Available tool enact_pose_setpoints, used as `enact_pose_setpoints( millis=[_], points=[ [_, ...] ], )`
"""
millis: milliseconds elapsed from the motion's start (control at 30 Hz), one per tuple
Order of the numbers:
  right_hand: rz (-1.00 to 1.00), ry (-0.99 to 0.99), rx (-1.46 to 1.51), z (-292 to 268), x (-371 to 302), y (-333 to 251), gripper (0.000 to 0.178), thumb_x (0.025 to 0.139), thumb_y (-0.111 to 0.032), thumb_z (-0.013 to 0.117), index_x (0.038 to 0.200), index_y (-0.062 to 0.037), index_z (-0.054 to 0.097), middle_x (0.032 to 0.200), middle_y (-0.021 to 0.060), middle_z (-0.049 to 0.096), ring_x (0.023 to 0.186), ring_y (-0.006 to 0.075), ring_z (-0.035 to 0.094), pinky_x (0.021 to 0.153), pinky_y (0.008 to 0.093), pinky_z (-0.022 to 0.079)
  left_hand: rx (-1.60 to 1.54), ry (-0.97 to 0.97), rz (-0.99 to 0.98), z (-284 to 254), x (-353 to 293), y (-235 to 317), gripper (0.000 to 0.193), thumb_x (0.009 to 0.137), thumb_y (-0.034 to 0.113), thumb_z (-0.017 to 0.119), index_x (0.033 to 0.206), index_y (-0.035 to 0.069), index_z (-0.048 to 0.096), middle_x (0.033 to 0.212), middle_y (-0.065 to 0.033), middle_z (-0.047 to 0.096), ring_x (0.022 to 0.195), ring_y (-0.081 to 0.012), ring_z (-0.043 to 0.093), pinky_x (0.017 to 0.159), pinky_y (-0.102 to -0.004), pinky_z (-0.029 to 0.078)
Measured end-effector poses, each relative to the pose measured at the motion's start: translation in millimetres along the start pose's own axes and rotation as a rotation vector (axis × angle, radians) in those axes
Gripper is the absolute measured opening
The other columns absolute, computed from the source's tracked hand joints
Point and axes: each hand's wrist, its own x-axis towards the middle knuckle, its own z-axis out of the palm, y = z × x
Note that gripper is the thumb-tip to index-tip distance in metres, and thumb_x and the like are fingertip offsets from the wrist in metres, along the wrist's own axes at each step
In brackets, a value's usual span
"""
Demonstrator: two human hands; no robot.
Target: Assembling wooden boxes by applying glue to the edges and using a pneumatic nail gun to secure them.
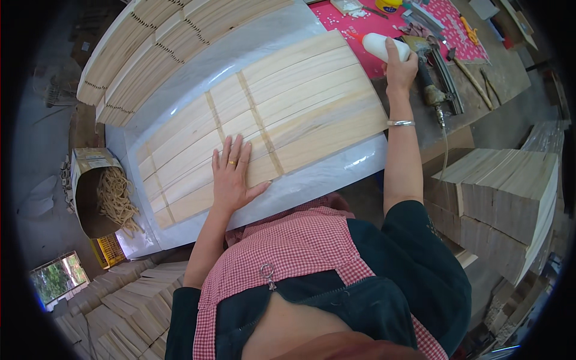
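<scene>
Pale wooden slats lie side by side as one panel (312,90) on a shiny grey-white work surface (354,168). Narrow tan strips cross the panel at several places. My left hand (233,171) rests flat on the near part of the panel, fingers spread, holding nothing. At the far right, my right hand (401,69) is wrapped round a white squeeze bottle (379,46) with a red tip. The bottle is tilted on its side, tip toward the left, above the pink sheet past the panel's right end.
Stacked grooved boards (144,54) stand beyond the panel. A nail gun (433,84) with a hose and a hammer (471,78) lie right of my right hand. A box of tan strips (96,198) sits at left. Wood stacks (498,198) stand at right.
</scene>
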Motion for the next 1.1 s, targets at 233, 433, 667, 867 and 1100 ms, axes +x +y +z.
enact_pose_setpoints(
  millis=[233, 433, 667, 867, 1100],
  points=[
    [0.225, -0.062, -0.001, 16, 2, -20, 0.069, 0.081, -0.05, 0.077, 0.112, 0.009, 0.058, 0.103, 0.0229, 0.066, 0.09, 0.0325, 0.066, 0.083, 0.0379, 0.055, 0.002, 0.001, -0.009, 1, 1, 0, 0.098, 0.079, 0.064, 0.067, 0.156, 0.011, 0.034, 0.164, -0.0135, 0.025, 0.153, -0.0364, 0.018, 0.119, -0.061, 0.013],
    [0.07, -0.009, -0.106, 28, 22, 19, 0.065, 0.082, -0.045, 0.078, 0.113, 0.0087, 0.058, 0.094, 0.0178, 0.066, 0.06, 0.0194, 0.063, 0.049, 0.0285, 0.053, -0.003, 0.014, -0.001, 3, 2, 0, 0.099, 0.079, 0.064, 0.067, 0.156, 0.011, 0.034, 0.164, -0.0137, 0.026, 0.153, -0.0363, 0.018, 0.119, -0.0605, 0.013],
    [0.011, -0.018, -0.161, 6, 18, 13, 0.062, 0.081, -0.042, 0.077, 0.112, 0.0089, 0.06, 0.097, 0.0198, 0.067, 0.071, 0.0244, 0.065, 0.06, 0.0325, 0.054, 0.003, 0.012, 0.009, 2, 1, 1, 0.099, 0.079, 0.065, 0.067, 0.155, 0.011, 0.035, 0.164, -0.0143, 0.026, 0.153, -0.0364, 0.018, 0.119, -0.0602, 0.013],
    [0.099, -0.062, -0.147, -26, 4, -1, 0.065, 0.08, -0.044, 0.076, 0.112, 0.0098, 0.061, 0.102, 0.0234, 0.069, 0.089, 0.0347, 0.067, 0.083, 0.04, 0.054, 0.007, 0.019, 0.018, 5, 1, -1, 0.099, 0.079, 0.065, 0.066, 0.155, 0.01, 0.034, 0.164, -0.0147, 0.026, 0.153, -0.0366, 0.019, 0.119, -0.0601, 0.014],
    [0.08, -0.064, -0.166, -59, -7, 2, 0.062, 0.079, -0.043, 0.076, 0.11, 0.009, 0.063, 0.101, 0.0218, 0.07, 0.087, 0.0315, 0.067, 0.081, 0.0378, 0.054, 0.022, 0.044, 0.032, 7, 1, -1, 0.1, 0.079, 0.066, 0.066, 0.155, 0.009, 0.034, 0.164, -0.0151, 0.026, 0.152, -0.0368, 0.019, 0.119, -0.0601, 0.014]
  ],
)
